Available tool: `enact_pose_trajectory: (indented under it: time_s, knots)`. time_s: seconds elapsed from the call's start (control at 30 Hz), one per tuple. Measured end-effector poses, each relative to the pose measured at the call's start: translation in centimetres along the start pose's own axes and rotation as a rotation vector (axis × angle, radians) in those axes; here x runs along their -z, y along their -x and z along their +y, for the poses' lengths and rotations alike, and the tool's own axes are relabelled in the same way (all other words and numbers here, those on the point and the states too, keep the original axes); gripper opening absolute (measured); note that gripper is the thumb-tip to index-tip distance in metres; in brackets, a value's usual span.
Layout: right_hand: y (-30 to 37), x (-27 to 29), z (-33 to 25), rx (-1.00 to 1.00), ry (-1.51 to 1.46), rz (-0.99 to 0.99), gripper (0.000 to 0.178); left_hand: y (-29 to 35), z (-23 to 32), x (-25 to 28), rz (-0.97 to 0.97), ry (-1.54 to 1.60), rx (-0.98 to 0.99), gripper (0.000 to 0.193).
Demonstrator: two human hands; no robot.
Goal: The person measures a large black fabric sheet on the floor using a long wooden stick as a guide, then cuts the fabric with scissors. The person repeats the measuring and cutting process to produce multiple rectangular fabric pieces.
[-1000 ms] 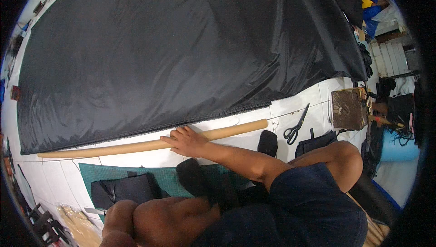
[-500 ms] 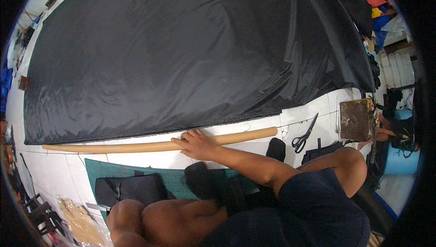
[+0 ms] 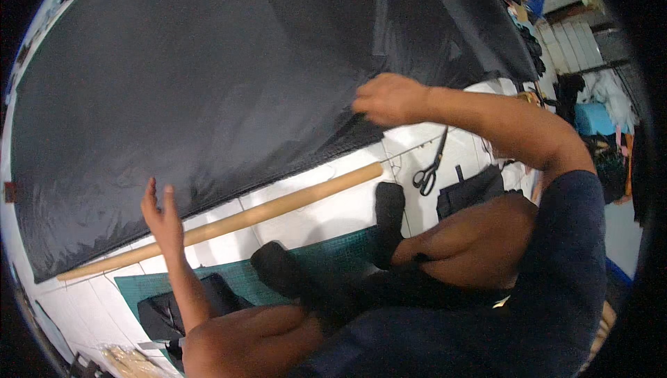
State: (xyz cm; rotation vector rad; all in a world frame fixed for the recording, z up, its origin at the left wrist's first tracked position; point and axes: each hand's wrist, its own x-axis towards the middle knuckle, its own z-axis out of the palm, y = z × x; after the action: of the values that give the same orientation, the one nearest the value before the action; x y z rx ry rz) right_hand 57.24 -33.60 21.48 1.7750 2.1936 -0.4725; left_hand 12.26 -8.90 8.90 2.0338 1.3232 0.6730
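head view: right hand (image 3: 389, 99) pinches the black fabric (image 3: 229, 79) edge on the white floor (image 3: 347, 208); left hand (image 3: 161, 217) hovers, fingers spread, over the cardboard tube (image 3: 278, 206). best to pull evenly, keeping the edge straight.

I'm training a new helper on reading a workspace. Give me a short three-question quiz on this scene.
1. True or false: the right hand grips the edge of the black fabric.
2. What lies beside that edge: A) cardboard tube B) broom C) hose?
3. Which tool lies on the white floor beside the right arm?

Key: 1 true; 2 A; 3 scissors. The left hand is open, above the tube.
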Motion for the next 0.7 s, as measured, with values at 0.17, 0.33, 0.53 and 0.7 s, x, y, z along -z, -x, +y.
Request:
enact_pose_trajectory:
  time_s: [0.17,0.33,0.53,0.7]
  knots:
    - [10.2,-8.6,3.0,-0.313,-0.018,0.086,0.021,1.9,-5.3,-4.9,0.008,-0.660,0.180,0.084]
    - [7.8,-17.8,0.6,-0.512,0.030,0.351,0.021,1.9,-7.3,-4.6,-0.105,-0.867,0.273,0.090]
    - [7.3,-20.2,1.6,-0.334,-0.001,0.483,0.015,2.3,-8.2,-4.0,-0.103,-0.863,0.254,0.092]
    - [8.0,-21.3,2.6,-0.219,0.040,0.485,0.013,2.4,-7.8,-4.3,-0.082,-0.822,0.247,0.092]
